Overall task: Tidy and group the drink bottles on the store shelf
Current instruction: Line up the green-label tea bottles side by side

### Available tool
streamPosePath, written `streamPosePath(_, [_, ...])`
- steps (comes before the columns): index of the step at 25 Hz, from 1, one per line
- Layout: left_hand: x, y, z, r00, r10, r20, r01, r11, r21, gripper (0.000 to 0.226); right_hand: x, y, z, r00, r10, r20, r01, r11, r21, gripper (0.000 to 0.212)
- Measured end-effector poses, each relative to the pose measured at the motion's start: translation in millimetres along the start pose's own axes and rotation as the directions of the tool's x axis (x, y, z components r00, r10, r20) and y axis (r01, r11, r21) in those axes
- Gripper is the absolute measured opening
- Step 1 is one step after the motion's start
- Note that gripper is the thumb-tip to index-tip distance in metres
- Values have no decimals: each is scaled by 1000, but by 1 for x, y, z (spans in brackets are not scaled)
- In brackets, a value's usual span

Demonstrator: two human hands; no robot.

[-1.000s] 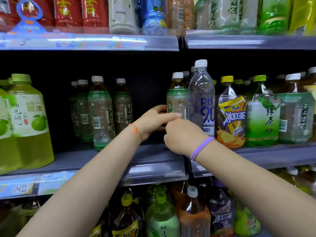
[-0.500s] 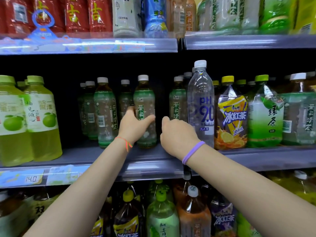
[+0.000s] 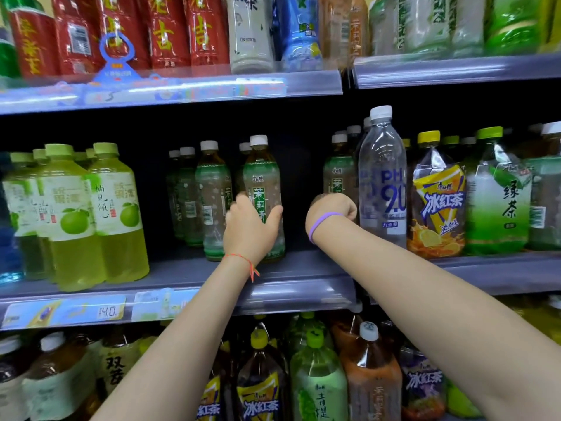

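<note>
- Grey metal middle shelf (image 3: 303, 268) with a clear plastic price strip along its front edge; a blue tag on it reads 14.0 (image 3: 107, 312).
- Upper shelf (image 3: 182, 89): red-labelled bottles (image 3: 170, 31) on the left, then a white bottle, a blue one and pale green ones to the right.
- Lower shelf: large bottles with dark tea, a light green one (image 3: 318, 381) and yellow-and-purple iced-tea labels, partly hidden behind both forearms.
- Large yellow-green pomelo drink bottles with green caps (image 3: 115, 214) stand in a cluster at the far left of the middle shelf.
- Tall clear water bottle with white cap and blue "PH 9.0" print (image 3: 382, 177) stands at the front, just right of the right hand; beside it a yellow-labelled iced-tea bottle (image 3: 437, 205), then a green-tea bottle with green cap (image 3: 498, 202).
- White-capped green-label jasmine tea bottles (image 3: 209, 202) stand in rows left of centre; more of the same (image 3: 338, 171) stand behind the water bottle. A dark gap separates the two groups.
- Front jasmine tea bottle, amber liquid, white cap (image 3: 264, 183): upright on the middle shelf, just right of its group, at the gap's left edge.
- Left hand (image 3: 249, 226): fingers and thumb wrapped round that bottle's lower body; orange string on the wrist.
- Right hand (image 3: 331, 208): fingers curled in, what they hold hidden by the hand's back; purple band on the wrist.
</note>
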State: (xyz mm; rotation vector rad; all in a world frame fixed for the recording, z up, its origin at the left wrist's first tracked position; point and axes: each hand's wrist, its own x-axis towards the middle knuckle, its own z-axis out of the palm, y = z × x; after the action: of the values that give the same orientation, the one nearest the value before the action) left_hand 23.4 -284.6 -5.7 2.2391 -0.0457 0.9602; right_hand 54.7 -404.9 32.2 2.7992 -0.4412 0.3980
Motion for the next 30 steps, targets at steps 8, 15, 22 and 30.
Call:
streamPosePath(8, [-2,1,0,1000,9,5,-9,1000,-9,61,7,6,8,992,-108,-69,111,993,35,40])
streamPosePath(15, [-2,2,0,1000,13,8,-13,1000,-16,69,-4,1,30,865,-143,-481,286,928,238,41])
streamPosePath(22, [-2,2,-1,1000,18,13,-17,999,-36,67,35,1,29,988,-64,-138,95,967,235,96])
streamPosePath(30, [-1,1,0,999,17,32,-16,999,-32,70,10,11,19,976,-202,-81,215,833,510,52])
